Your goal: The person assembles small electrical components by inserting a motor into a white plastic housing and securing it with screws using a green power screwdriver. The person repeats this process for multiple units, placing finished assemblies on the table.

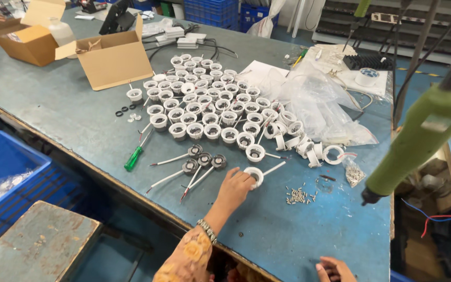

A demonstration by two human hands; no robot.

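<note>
Open cardboard box [115, 58] beside white fittings [204, 104]

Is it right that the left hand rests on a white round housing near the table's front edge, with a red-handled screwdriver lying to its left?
Not quite. The head view shows the left hand on the white round housing near the front of the table, but the screwdriver lying to its left has a green handle, not a red one.
</note>
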